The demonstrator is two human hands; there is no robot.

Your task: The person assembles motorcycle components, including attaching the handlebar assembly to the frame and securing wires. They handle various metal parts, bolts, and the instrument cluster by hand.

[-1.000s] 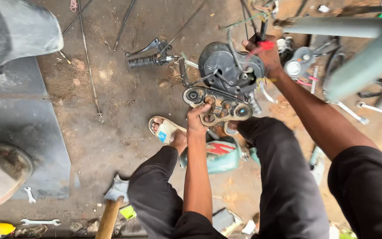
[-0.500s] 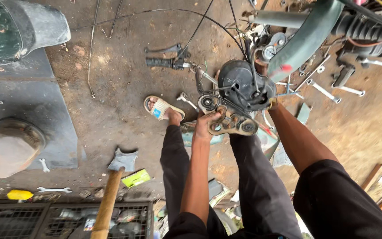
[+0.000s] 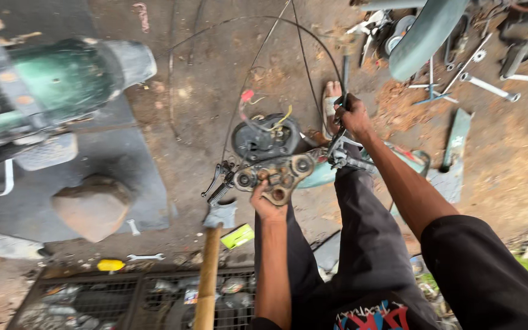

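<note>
My left hand point(image 3: 266, 206) grips the underside of a greasy metal handlebar bracket point(image 3: 276, 174) with round holes. Behind it sits a black round instrument housing point(image 3: 265, 137) with red and yellow wires. My right hand point(image 3: 353, 116) is closed around a dark handlebar grip at the upper right of the assembly, just above a silver lever point(image 3: 343, 156). Black cables point(image 3: 300, 43) arc away from the housing over the dirt. My knees in dark trousers point(image 3: 362, 226) are below the assembly.
A wooden-handled hammer point(image 3: 210, 263) lies left of my left arm. A green machine body point(image 3: 62, 85) and a rock point(image 3: 93, 208) rest on a grey slab at left. Wrenches point(image 3: 487, 85) and a green tube point(image 3: 426, 33) lie at top right. A metal grate point(image 3: 123, 299) runs along the bottom.
The view has swung round, so the assembly now sits at centre with the hammer close by. My right hand has shifted onto the handlebar grip; my left hand still holds the bracket.
</note>
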